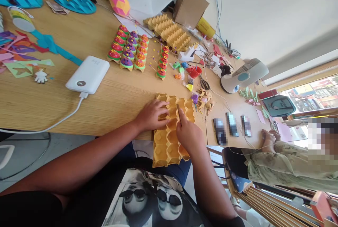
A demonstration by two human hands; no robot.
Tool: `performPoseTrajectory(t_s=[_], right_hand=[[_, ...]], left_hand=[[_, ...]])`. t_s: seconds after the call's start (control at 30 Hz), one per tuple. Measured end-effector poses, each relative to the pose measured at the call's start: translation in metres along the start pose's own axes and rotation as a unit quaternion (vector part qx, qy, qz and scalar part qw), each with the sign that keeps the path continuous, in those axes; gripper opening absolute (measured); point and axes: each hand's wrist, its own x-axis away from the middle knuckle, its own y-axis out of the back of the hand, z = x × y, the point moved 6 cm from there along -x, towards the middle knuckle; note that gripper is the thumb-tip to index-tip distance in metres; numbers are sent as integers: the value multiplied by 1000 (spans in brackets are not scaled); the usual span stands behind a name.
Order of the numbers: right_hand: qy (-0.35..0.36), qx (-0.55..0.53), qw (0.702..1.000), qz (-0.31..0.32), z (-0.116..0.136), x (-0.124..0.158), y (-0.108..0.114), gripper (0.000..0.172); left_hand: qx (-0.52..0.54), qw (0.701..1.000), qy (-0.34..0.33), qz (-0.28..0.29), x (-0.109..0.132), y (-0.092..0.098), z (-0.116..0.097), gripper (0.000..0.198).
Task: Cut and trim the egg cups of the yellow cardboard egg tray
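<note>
A yellow-brown cardboard egg tray (161, 149) lies at the table's front edge, its near end jutting out over my lap. My left hand (151, 115) rests on its left side, fingers spread over the cups. In my right hand (190, 136) is a slim, blade-like tool (179, 110). Its tip touches or nearly touches the tray between cups; its handle is hidden in my grip. Behind the tray stands a short row of red-and-green painted egg cups (162, 63). Left of it sits a block of painted cups (129, 51) in red, purple and orange.
A white power bank (88, 74) with a cable lies to the left. Scissors (204, 83), small colored clay packets (182, 68) and a white desk lamp (244, 75) stand right of centre. Another egg tray (169, 31) lies behind. Several phones (232, 124) lie near another person (280, 165) at right.
</note>
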Motion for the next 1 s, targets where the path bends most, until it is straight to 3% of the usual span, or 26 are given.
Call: performPoseTrajectory(t_s=[0.37,0.6,1.0], right_hand=[[12,10,1000,1,3,6,-5,70],[14,18,1000,-2,7,-7,-6,73],[13,29,999,5,7,2,-7,72]], left_hand=[[-20,1000,9,-12,1,1,-1,28],[-20,1000,7,-9,0,0,0,29],[-20,1000,14,-14,0,0,0,30]])
